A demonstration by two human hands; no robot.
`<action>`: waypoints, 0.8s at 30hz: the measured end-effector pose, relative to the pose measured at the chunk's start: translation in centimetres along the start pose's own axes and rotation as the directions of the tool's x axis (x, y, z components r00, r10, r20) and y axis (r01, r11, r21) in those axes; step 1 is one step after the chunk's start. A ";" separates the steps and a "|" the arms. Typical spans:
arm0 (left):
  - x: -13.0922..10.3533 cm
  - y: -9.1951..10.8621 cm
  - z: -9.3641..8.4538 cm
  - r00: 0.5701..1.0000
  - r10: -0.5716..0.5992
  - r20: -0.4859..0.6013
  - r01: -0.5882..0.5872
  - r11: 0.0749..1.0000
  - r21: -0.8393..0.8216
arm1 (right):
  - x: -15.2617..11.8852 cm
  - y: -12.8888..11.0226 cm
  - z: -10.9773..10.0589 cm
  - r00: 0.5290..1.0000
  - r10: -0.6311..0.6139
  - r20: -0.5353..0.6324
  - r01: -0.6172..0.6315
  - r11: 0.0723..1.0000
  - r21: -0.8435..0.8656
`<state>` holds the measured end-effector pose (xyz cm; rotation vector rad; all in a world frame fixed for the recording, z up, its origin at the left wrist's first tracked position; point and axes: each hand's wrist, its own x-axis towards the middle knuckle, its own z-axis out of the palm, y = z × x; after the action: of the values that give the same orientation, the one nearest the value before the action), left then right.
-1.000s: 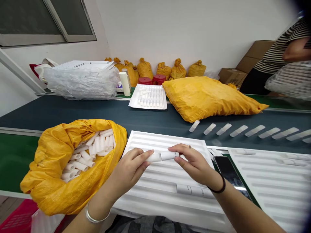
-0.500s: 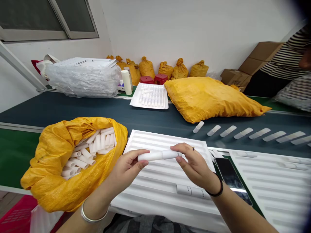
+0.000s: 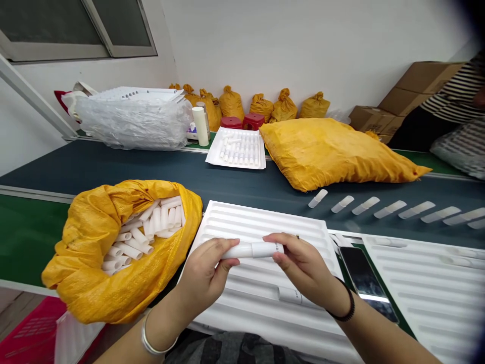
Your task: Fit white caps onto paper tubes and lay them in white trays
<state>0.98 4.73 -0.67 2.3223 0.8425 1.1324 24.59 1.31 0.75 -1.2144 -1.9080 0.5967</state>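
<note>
Between my two hands lies a white plastic tube (image 3: pixel 253 249), level above the white ridged tray (image 3: pixel 261 215). My left hand (image 3: pixel 204 270) pinches its left end with thumb and fingers. Around its right end, which is slightly wider and bears small dark print, my right hand (image 3: pixel 305 270) is closed. The two parts meet at a seam near the middle. Another printed white tube (image 3: pixel 288 294) rests in a tray groove, partly hidden by my right hand. To the left, an open yellow sack (image 3: pixel 71 253) holds many loose white tubes (image 3: pixel 138 245).
Several translucent tubes (image 3: pixel 366 205) lie in a row on the dark conveyor belt (image 3: pixel 151 169). A full yellow sack (image 3: pixel 333 151) and a small tray of tubes (image 3: pixel 216 157) are behind. A phone (image 3: pixel 366 278) separates two trays. At far right stands a person in a striped top (image 3: pixel 450 96).
My hands have come closer together, and the tube's exposed length between them is shorter. My left hand has shifted right. The whole view has moved slightly.
</note>
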 end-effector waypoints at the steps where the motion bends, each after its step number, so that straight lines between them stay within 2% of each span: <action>1: -0.4 -0.2 0.0 1.000 -0.015 0.009 0.015 1.000 -0.006 | -0.1 0.2 0.2 0.999 -0.018 0.040 0.018 1.000 -0.015; 4: -1.8 -1.1 0.0 0.997 -0.058 0.043 0.058 0.998 -0.007 | -0.1 0.9 1.1 0.982 -0.061 0.181 0.067 0.997 -0.027; 8: -3.8 -1.3 -0.3 0.990 -0.143 0.000 0.143 0.989 -0.034 | 0.3 1.0 2.6 0.974 -0.071 0.214 0.071 0.997 0.006; 10: -4.4 -1.3 -0.4 0.986 -0.166 0.010 0.166 0.986 -0.020 | 0.6 1.1 3.3 0.960 -0.082 0.268 0.083 0.997 0.009; 12: -4.8 -1.6 -0.8 0.974 -0.191 0.120 0.186 0.981 0.047 | 1.1 2.0 4.1 0.929 -0.109 0.354 0.139 0.988 -0.060; 14: -4.8 -2.9 -2.1 0.924 -0.302 0.235 0.262 0.947 0.189 | 2.2 3.7 4.8 0.929 -0.050 0.365 0.147 0.959 -0.241; 16: -4.5 -5.2 -4.7 0.845 -0.500 0.188 0.395 0.822 0.410 | 3.9 6.4 4.8 0.963 0.088 0.256 0.035 0.898 -0.438; 17: -4.3 -6.7 -6.5 0.802 -0.593 0.074 0.473 0.705 0.529 | 4.9 7.9 4.3 0.972 0.163 0.168 -0.057 0.862 -0.504; 18: -4.3 -8.3 -8.3 0.775 -0.630 -0.051 0.519 0.588 0.620 | 5.9 9.5 3.5 0.970 0.233 0.073 -0.157 0.824 -0.544; 19: -4.2 -9.8 -10.2 0.770 -0.630 -0.104 0.535 0.548 0.642 | 6.9 11.1 2.4 0.956 0.294 -0.014 -0.250 0.786 -0.565; 21: -4.5 -12.5 -13.3 0.782 -0.611 -0.124 0.530 0.547 0.648 | 8.5 14.2 -0.4 0.892 0.414 -0.182 -0.437 0.687 -0.581; 22: -4.8 -13.5 -14.4 0.799 -0.586 -0.135 0.519 0.558 0.647 | 9.0 15.5 -1.8 0.844 0.474 -0.249 -0.523 0.628 -0.576; 24: -5.5 -14.8 -15.2 0.849 -0.507 -0.149 0.478 0.616 0.625 | 9.3 17.7 -4.2 0.749 0.584 -0.314 -0.644 0.528 -0.554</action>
<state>-18.94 13.33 -3.75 2.3182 1.9710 0.5806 35.20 17.32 -6.30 -2.3881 -1.5926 0.2017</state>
